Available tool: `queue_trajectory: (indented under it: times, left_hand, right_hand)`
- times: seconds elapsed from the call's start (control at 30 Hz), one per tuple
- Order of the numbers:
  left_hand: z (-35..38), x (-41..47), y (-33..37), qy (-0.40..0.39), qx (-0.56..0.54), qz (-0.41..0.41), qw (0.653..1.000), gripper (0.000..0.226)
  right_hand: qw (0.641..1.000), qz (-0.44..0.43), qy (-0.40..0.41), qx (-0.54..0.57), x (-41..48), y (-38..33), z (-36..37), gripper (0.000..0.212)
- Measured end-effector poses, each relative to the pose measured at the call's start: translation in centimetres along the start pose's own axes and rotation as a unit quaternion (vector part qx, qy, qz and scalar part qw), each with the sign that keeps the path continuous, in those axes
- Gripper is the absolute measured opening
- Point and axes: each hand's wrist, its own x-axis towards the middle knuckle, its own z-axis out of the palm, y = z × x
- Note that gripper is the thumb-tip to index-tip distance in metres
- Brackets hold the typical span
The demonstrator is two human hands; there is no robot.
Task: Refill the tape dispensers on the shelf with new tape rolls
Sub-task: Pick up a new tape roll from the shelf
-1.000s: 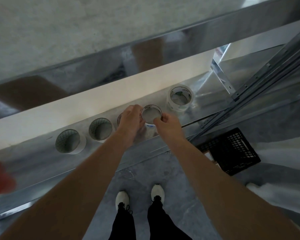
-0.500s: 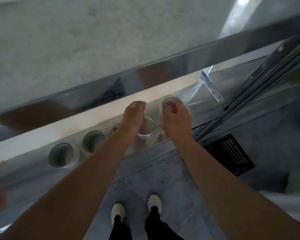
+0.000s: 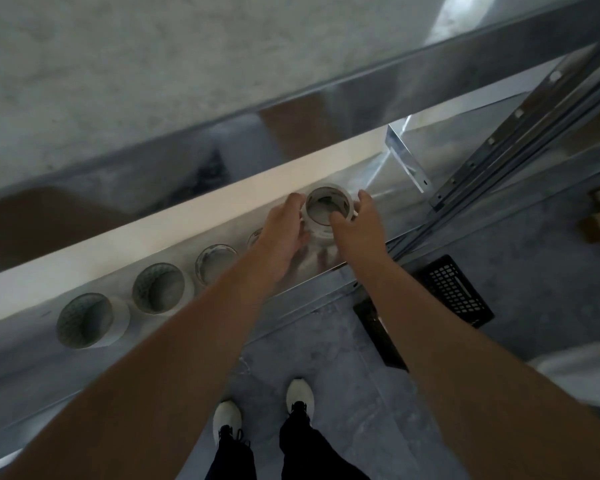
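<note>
Quick update from my end of the feed. Both hands have shifted one roll along the row. A second ago they were pinching the clear tape roll (image 3: pixel 256 236). That one now sits on the metal shelf (image 3: pixel 49 382), mostly hidden behind my left hand (image 3: pixel 284 233), just at 8 o'clock from the roll I've got now.

The current one is the white tape roll (image 3: pixel 328 211), last in the row, a touch toward 1 o'clock from the middle of the view. It stood untouched a second ago. The left hand's fingers are curled against its 9 o'clock side. The right hand (image 3: pixel 357 226) wraps it from the 3 o'clock side, with one finger lying over the near rim. So both hands are closed around it, with its open core facing up at the camera. I can't tell whether it's off the shelf or only tipped.

The rest of the row hasn't budged and trails off toward 8 o'clock:
- another clear roll (image 3: pixel 215 265)
- a white roll with a patterned core (image 3: pixel 160 289)
- the end white roll (image 3: pixel 84 320)

All three stand apart from each other.

The view has also swung a bit. The black crate (image 3: pixel 454 292) on the floor is around 4 o'clock, and my white shoes (image 3: pixel 227 420) are at 6.
</note>
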Motion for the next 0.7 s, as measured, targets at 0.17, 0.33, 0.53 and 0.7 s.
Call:
queue_trajectory:
  times: [0.17, 0.33, 0.53, 0.7]
  left_hand:
    - [-0.1, -0.6, -0.4, 0.01, 0.005, 0.021, 1.0, 0.033]
    - [-1.7, -2.7, 0.5, 0.037, -0.019, 0.049, 0.998, 0.021]
    - [-3.8, -6.3, 1.9, 0.046, -0.033, 0.106, 0.993, 0.029]
    - [-6.0, -9.7, 2.1, 0.054, -0.067, 0.112, 0.99, 0.027]
  right_hand:
    - [0.998, 0.024, 0.029, 0.05, -0.8, -1.0, -0.2, 0.083]
    - [0.997, -0.003, 0.048, 0.06, -2.6, -2.8, 0.1, 0.073]
    - [0.995, -0.037, 0.072, 0.066, -5.2, -3.8, 0.6, 0.068]
    - [0.992, -0.064, 0.086, 0.061, -9.2, -5.9, 0.1, 0.038]
